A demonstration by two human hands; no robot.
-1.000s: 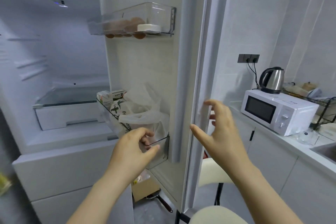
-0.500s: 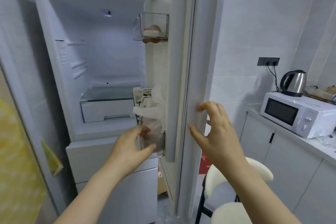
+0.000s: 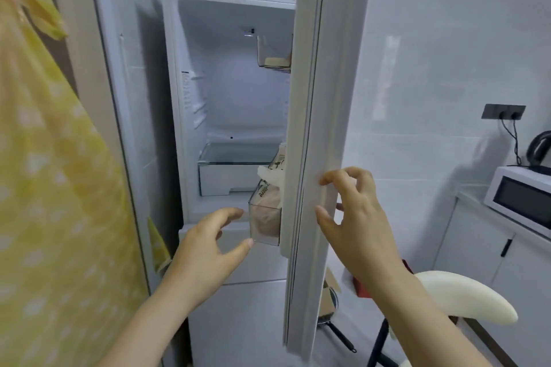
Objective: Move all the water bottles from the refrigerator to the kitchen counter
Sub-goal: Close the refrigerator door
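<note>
— How much room was there around the door?
— The refrigerator door stood edge-on between the hands, leaving a narrow way into the refrigerator. A yellow cloth hung along the left edge. A white stool sat low right, beside the kitchen counter with its microwave and kettle.
— And the fridge itself?
— White and lit, with a glass shelf near its floor. The lower door bin held a bagged item.
— The hands?
— The left hand was spread wide and held nothing. Its thumb was at the bin's bottom corner, but I couldn't tell if it touched. The right hand was spread, with bent fingertips against the door's outer edge.
</note>
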